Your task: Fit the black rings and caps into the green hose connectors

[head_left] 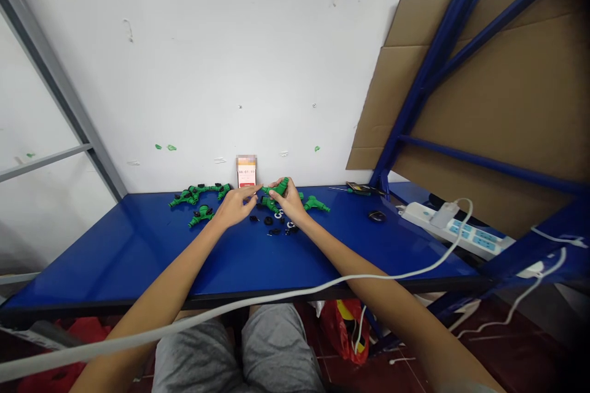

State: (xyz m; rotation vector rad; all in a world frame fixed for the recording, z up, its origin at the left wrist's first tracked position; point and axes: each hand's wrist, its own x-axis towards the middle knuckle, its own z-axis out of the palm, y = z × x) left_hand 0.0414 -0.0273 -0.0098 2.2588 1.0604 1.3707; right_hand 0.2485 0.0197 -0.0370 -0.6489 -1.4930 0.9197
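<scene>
At the far left, a gray steel upright (59, 80) leans into view, and my blue bench (138, 245) runs from there along the wall. Near its back edge, left of centre, lie several green plastic pipe fittings (198, 194), some with black parts on them, set back perhaps to leave the middle free for my hands. Another green fitting (201, 216) sits just in front of them.

My left hand (235, 206) comes in next, with its fingers (253, 191) stretched toward the middle rather than clenched. I can't tell whether they touch anything. My right hand (288, 199) has its fingers (282, 186) curled around a green fitting (279, 186), grasping it above the back of the bench, near the centre, where both hands can get at it. Behind them stands a red-and-white card (246, 175), upright against the wall, probably placed so its digits face me. Below my hands, small black pieces (268, 221) and white rings (290, 225) lie scattered within easy reach.

Further right are one more green fitting (316, 204), a screwdriver (350, 189) along the back edge, and a black oval object (377, 215). A white power strip (454, 227) lies at the right end, its white cable (322, 285) trailing across the front edge.
</scene>
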